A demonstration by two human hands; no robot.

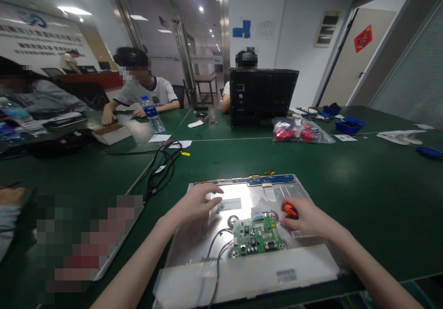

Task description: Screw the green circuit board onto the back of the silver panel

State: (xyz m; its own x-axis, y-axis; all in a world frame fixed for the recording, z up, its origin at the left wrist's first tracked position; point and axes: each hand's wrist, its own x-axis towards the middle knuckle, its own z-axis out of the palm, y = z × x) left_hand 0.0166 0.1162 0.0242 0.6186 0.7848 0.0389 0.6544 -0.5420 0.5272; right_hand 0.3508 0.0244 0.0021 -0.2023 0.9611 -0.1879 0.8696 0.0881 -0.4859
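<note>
A flat display panel (194,242) lies back side up in front of me, its metal rear reflecting light. On its middle sits a green circuit board (254,235), with a flat ribbon cable at its top and dark wires (218,253) running off its left side. A narrow blue circuit strip (277,179) lines the far edge. My left hand (199,202) rests over the panel's upper left, fingers apart and holding nothing. Right of the green board, my right hand (306,216) grips an orange-and-black screwdriver (290,210); its shaft is hard to make out.
Black cables (162,170) lie coiled left of the panel. Across the green table (363,193) stand a black monitor (265,97), a bag of red items (299,131), blue trays (349,125) and a water bottle (152,115). Several people sit around the table.
</note>
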